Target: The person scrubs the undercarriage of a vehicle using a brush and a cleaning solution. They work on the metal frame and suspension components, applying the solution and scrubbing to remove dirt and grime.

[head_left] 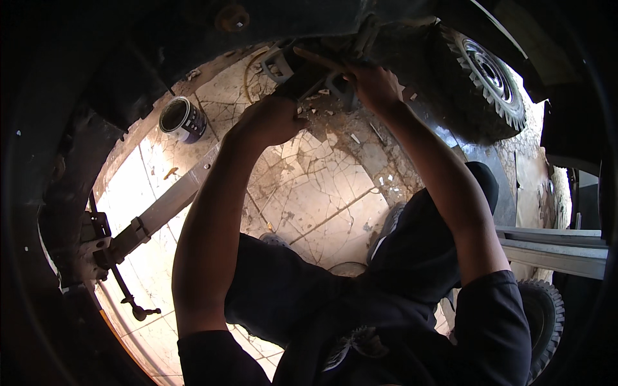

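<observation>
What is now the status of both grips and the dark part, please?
Left grip: curled at the dark part's near end. Right grip: farther up, fingertips lost in shadow. Open can: standing left, apart from both.

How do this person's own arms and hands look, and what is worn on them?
The left arm and right arm are bare below short dark sleeves without visible markings. The left hand and right hand wear no gloves; no watch shows.
</observation>
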